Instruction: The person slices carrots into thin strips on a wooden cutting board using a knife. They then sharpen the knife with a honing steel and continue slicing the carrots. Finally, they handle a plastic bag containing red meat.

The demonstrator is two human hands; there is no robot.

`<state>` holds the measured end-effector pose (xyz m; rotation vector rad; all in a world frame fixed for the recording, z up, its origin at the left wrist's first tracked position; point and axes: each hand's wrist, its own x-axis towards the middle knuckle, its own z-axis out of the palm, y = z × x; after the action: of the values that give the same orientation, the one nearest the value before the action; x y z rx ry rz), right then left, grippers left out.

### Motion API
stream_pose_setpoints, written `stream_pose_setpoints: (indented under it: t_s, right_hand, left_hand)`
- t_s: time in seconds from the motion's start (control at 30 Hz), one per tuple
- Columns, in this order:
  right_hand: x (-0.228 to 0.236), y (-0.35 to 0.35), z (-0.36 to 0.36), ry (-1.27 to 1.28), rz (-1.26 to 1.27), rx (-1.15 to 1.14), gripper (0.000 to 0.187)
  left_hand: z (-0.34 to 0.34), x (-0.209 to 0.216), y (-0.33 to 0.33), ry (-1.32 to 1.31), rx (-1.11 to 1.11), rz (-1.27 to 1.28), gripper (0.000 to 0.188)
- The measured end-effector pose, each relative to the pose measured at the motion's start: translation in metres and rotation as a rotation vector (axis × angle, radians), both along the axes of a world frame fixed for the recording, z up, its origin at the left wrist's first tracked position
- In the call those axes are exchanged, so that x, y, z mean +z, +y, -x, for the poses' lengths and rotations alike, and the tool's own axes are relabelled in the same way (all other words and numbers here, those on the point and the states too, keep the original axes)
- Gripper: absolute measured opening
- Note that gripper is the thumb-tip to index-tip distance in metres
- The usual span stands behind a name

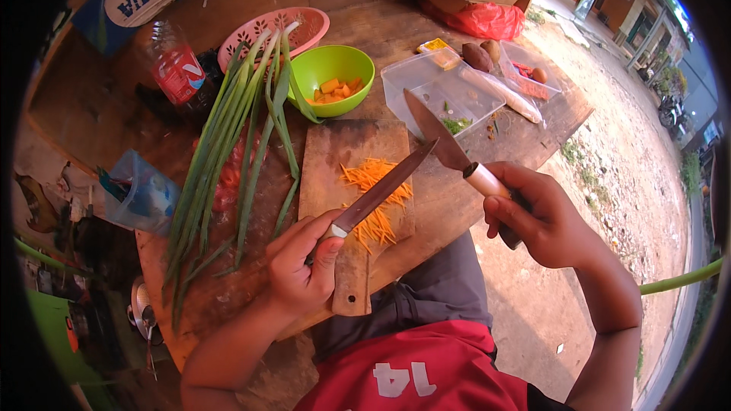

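Note:
My left hand (pixel 304 262) is closed round the handle of a long narrow knife (pixel 384 189), its blade slanting up to the right above the cutting board. In my right hand (pixel 544 213) is a second knife (pixel 442 133) with a broader blade and a pale handle, pointing up to the left. The two blades meet or overlap near the narrow knife's tip; whether they touch I cannot tell. Under them lies a wooden cutting board (pixel 324 156) with a heap of thin orange strips (pixel 373 175), which look like carrot. The narrow blade hides part of the heap.
Long spring onions (pixel 228 144) lie left of the board. Behind it stand a green bowl (pixel 331 61) of orange chunks and a pink basket (pixel 308 27). A clear plastic tray (pixel 415 80) sits at the right, near the table edge. A bottle (pixel 175 65) and blue container (pixel 145 202) stand left.

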<state>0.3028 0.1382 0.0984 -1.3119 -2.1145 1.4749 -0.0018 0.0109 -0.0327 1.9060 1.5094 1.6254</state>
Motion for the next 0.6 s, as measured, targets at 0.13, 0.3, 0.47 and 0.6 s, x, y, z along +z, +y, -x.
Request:
stream_pose_setpoints:
  t_s: [0.13, 0.3, 0.47, 0.6]
  right_hand:
    - [0.018, 0.005, -0.011, -0.104, 0.308, 0.479, 0.035]
    - [0.002, -0.015, -0.004, -0.005, -0.514, 0.472, 0.044]
    - [-0.001, -0.004, -0.005, -0.434, -0.928, 0.484, 0.046]
    - [-0.02, -0.003, -0.016, -0.149, -0.481, 0.261, 0.04]
  left_hand:
    - [0.0, -0.003, 0.001, -0.017, 0.028, -0.006, 0.028]
    - [0.001, -0.003, 0.0, -0.025, 0.009, 0.014, 0.028]
    - [-0.001, -0.006, -0.006, -0.093, 0.012, 0.047, 0.029]
    - [0.001, 0.0, -0.001, -0.014, -0.04, 0.001, 0.029]
